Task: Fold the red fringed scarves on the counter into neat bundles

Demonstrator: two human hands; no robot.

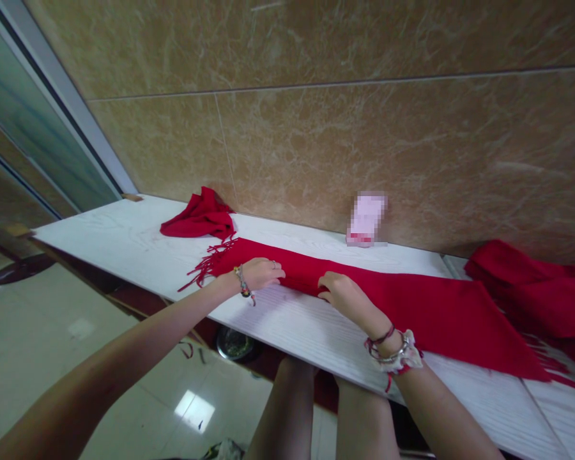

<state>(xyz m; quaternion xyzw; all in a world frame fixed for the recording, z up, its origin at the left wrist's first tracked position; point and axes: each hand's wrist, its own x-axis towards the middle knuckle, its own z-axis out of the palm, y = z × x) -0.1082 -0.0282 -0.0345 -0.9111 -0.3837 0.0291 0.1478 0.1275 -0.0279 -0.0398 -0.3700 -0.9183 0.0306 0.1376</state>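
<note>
A long red scarf [412, 306] lies stretched along the white table, folded lengthwise, with fringe at both ends. My left hand [263, 273] rests at its near edge close to the left fringe, fingers bent and closed on the cloth. Farther right along the same edge, my right hand [344, 294] has its fingers curled in a pinch on the fabric. Parts of the fingertips of both hands are hidden against the cloth.
Behind the scarf's left end sits a crumpled red cloth [199, 217]. More red fabric [546, 287] is heaped at the right. A blurred pink item [367, 217] leans on the tiled wall [287, 147]. Below the white table [105, 236] is a metal bowl [234, 344].
</note>
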